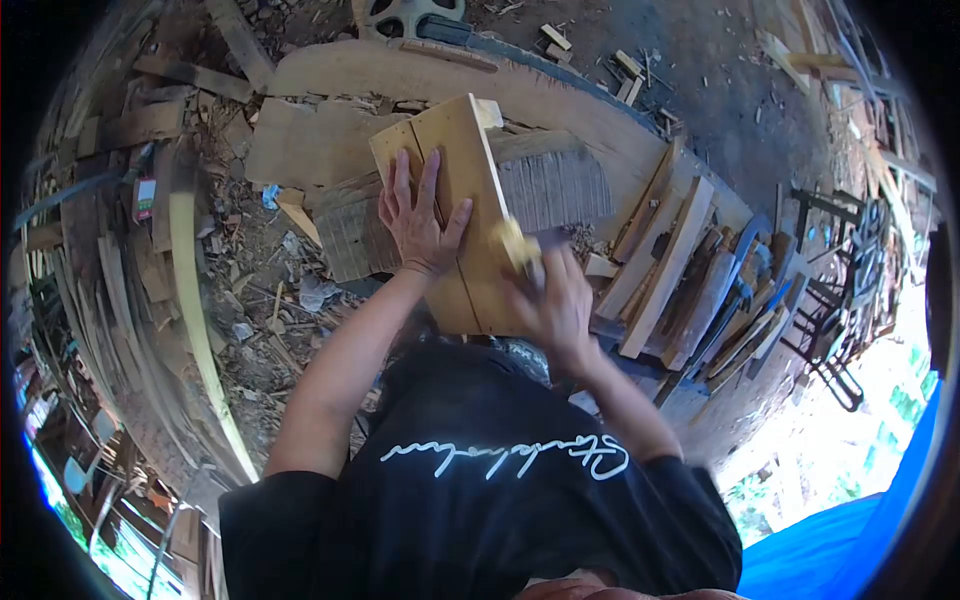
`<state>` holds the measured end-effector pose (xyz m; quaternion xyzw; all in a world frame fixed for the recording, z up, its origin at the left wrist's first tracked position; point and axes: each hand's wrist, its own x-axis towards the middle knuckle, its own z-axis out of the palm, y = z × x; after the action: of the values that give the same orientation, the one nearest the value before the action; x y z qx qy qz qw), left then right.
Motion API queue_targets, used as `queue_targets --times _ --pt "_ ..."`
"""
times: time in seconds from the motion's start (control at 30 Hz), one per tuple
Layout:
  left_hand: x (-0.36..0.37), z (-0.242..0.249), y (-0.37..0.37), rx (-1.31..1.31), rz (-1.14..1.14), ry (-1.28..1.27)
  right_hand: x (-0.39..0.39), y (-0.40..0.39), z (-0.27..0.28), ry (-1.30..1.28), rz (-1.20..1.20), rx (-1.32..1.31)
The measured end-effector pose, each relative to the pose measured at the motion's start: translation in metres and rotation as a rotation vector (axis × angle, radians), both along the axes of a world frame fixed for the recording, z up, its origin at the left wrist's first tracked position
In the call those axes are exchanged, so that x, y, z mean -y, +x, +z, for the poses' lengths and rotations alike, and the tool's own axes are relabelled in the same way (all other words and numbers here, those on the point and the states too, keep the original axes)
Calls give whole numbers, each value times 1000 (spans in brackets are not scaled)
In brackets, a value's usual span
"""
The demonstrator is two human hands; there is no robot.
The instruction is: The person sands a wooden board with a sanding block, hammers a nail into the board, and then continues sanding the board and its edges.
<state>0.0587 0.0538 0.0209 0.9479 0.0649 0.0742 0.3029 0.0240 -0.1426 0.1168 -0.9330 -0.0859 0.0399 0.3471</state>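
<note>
A light wooden box or thick panel (465, 285), faced with boards that meet at a lengthwise seam, leans tilted in front of me over a weathered wooden block (555, 190). My left hand (415, 220) lies flat on its face with the fingers spread. At the box's right edge, my right hand (555, 300) is closed around a tool with yellow and dark parts (515, 245). Motion blurs that tool and my fingers, so its kind cannot be made out.
Several wood strips and saw-like tools (690, 280) lean in a row at the right. A long pale strip (195, 310) and stacked boards lie at the left. Wood scraps (260, 330) litter the ground. A spoked wheel (410, 15) is at the top.
</note>
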Motion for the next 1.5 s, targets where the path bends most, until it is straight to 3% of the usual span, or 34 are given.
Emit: queue_targets --times 0.03,0.1,0.23,0.33,0.47,0.53,0.63,0.73,0.8,0.9,1.07,1.2,1.33,1.4,1.43,1.47,1.5 --pt "-1 1 -1 1 -12 17 2 -17 9 -76 -25 -187" --pt "-1 2 -3 -13 -14 4 -9 2 4 -84 -53 -115" --pt "0 5 0 -47 6 1 -61 128 -11 -26 -84 53" --pt "-1 8 0 -49 -1 8 -64 158 -18 7 -76 20" --pt "-1 1 -1 11 -8 6 -5 34 -14 19 30 -70" --pt "-2 -1 1 18 1 0 15 -27 -7 91 -30 -129" --pt "-1 1 -1 13 -14 7 -1 7 -8 85 -56 -105" --pt "0 5 1 12 -1 11 -47 118 -18 42 -102 -68" --pt "-1 8 0 9 -11 5 -60 164 -19 169 -73 -8" --pt "3 5 0 -11 -5 -24 -36 128 -22 160 -25 -141" --pt "-4 -2 -2 25 -11 -15 26 -43 -4 219 -43 -232" --pt "-2 0 -3 15 -13 12 -12 40 -13 82 -76 -168" --pt "2 0 -2 53 16 23 -58 156 -19 230 -141 7" --pt "4 11 -1 -69 -2 89 -48 145 -38 248 -109 -28" --pt "3 10 -3 -76 -2 89 -37 118 -36 265 -72 -28" --pt "2 7 -3 -93 3 91 -20 86 -12 169 -10 -187" --pt "0 8 -3 -65 8 92 -2 46 -24 169 39 -135"
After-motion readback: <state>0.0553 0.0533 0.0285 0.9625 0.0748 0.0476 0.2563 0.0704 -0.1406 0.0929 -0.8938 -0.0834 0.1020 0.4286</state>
